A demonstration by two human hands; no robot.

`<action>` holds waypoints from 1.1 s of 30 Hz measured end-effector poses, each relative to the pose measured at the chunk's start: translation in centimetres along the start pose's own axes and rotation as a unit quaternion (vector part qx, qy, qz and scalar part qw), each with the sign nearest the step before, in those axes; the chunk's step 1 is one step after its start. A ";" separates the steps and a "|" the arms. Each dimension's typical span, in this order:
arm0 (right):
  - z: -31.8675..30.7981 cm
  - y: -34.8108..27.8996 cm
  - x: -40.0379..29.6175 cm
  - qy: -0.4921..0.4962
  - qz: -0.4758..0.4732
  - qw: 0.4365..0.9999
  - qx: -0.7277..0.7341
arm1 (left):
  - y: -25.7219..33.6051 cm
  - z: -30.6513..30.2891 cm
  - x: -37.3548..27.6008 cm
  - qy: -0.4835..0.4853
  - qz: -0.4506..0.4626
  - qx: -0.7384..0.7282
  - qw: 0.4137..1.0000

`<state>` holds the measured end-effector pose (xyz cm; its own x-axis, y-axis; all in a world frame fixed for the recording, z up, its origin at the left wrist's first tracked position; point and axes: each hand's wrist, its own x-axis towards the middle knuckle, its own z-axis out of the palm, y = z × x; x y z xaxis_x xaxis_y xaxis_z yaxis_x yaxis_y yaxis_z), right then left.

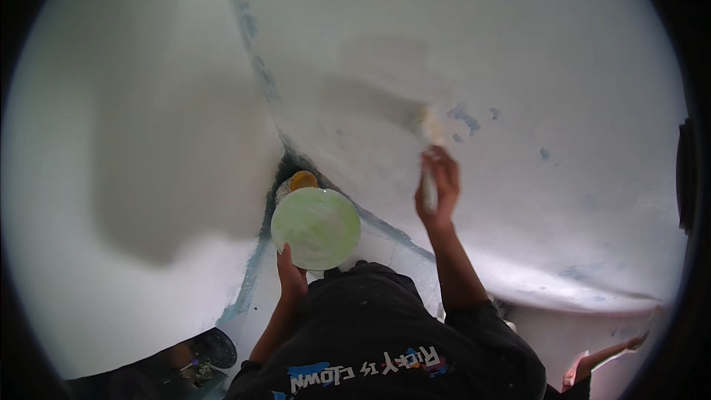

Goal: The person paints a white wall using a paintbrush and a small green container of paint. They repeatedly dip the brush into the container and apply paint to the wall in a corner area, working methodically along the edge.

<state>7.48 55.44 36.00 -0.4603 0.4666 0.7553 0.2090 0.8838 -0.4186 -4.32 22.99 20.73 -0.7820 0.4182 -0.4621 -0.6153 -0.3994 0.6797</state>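
Observation:
My left hand grips the lower left rim of a round pale green plate or shallow dish, its thumb on top. Whitish smears mark the dish's surface. My right hand, farther to the right, is closed around the handle of a brush, whose head is blurred and lies over the white wall. Whether the bristles touch the wall cannot be told. Several blue-grey patches show on the wall just right of the brush.
Two walls meet at a corner with a dark blue-grey edge. Beyond the dish sits a round orange-yellow object. A black container stands at lower left. Another person's arm shows at lower right. Light floor tiles lie below.

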 end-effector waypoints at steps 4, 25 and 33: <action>5.5 2.5 -5.1 -0.132 0.109 0.985 0.007 | -0.1 -0.5 0.4 0.002 0.003 0.010 1.000; 7.9 0.6 -6.6 -0.129 0.028 0.988 -0.077 | 2.1 -4.2 1.2 0.005 0.010 0.009 1.000; 5.3 0.6 -1.7 -0.033 0.130 0.988 0.075 | 3.8 -3.9 1.6 0.009 0.001 0.041 0.999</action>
<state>3.84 54.99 31.74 -0.4649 0.6695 0.5793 0.1993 0.7167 -0.6683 -8.30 18.95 20.31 -0.7857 0.4024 -0.4699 -0.6035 -0.3315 0.7252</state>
